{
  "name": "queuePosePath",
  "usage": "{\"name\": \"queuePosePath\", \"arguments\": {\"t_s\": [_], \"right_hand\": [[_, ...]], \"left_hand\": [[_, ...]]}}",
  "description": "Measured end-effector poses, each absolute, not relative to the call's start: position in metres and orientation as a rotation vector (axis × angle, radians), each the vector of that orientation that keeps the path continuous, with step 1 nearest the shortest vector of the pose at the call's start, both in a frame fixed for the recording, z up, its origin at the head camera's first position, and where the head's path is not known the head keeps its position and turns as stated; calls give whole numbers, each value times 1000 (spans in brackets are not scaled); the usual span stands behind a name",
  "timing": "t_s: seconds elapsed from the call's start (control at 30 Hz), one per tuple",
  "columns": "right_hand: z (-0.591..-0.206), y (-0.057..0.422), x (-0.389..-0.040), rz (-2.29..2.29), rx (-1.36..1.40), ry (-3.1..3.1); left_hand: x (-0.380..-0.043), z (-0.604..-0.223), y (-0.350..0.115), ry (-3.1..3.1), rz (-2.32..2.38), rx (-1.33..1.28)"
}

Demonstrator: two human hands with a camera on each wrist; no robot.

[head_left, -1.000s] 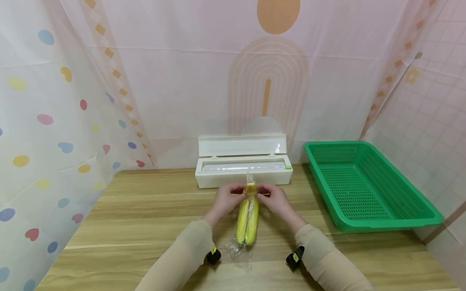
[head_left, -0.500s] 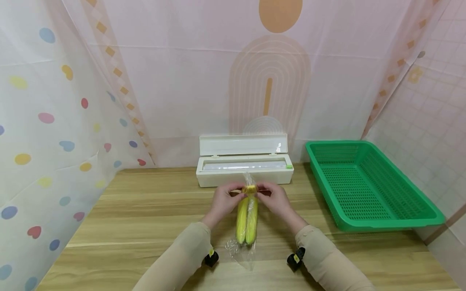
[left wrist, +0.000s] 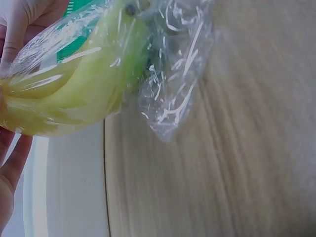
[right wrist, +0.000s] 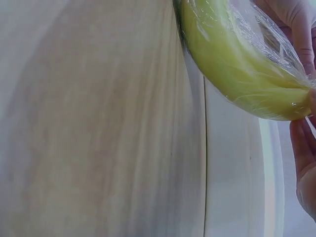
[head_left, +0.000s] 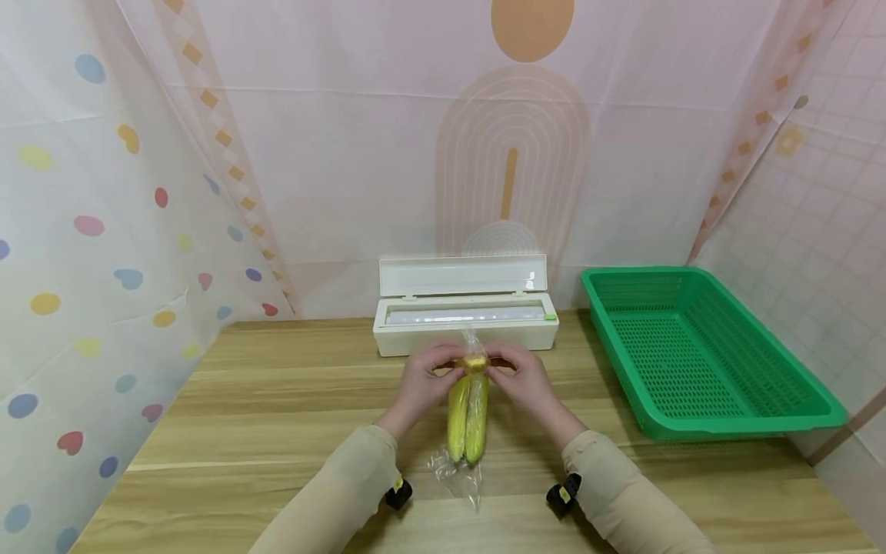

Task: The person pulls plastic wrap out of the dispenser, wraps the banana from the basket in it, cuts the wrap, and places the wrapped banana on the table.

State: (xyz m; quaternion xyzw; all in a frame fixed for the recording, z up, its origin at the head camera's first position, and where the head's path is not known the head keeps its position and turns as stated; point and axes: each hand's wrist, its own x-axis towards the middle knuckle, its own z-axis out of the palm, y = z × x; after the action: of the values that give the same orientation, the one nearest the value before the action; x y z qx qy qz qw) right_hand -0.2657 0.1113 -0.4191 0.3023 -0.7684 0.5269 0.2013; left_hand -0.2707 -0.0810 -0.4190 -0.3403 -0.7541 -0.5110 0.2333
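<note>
Two yellow bananas (head_left: 467,419), joined at the stem and wrapped in clear cling film, point their tips at the near side in the head view. My left hand (head_left: 424,381) pinches the wrapped stem end from the left, thumb and fingers on it. From the right, my right hand (head_left: 524,377) pinches the same end. A crumpled tail of cling film (left wrist: 175,64) hangs past the tips in the left wrist view. Another twist of film stands up beyond the stem. The right wrist view shows the bananas' (right wrist: 237,69) curved side above the wooden table.
Behind the hands stands a white cling film dispenser (head_left: 464,338), its lid raised and a roll inside. A green plastic basket (head_left: 744,425) sits at the right of the wooden table (head_left: 291,400). Patterned curtains (head_left: 332,177) hang at the back and sides.
Both hands keep their pinch on the stem end, with small finger shifts. The bananas' tips have drifted slightly left, and the film tail below them has shifted a little.
</note>
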Motion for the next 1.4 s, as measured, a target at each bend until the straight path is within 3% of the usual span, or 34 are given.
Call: {"name": "queuePosePath", "arguments": {"t_s": [0.17, 0.4, 0.73, 1.4], "right_hand": [[-407, 110, -259, 1381, 989, -1995], [-432, 114, -282, 1236, 1060, -1873], [-433, 117, -285, 1055, 1135, -1794], [-425, 123, -276, 911, 1264, -1766]], "left_hand": [[-283, -429, -85, -1962, -1256, -1028], [-286, -427, -88, -1876, -1082, -1100], [-284, -426, -89, -1765, -938, -1153], [-273, -428, -97, -1863, -1021, -1159]]}}
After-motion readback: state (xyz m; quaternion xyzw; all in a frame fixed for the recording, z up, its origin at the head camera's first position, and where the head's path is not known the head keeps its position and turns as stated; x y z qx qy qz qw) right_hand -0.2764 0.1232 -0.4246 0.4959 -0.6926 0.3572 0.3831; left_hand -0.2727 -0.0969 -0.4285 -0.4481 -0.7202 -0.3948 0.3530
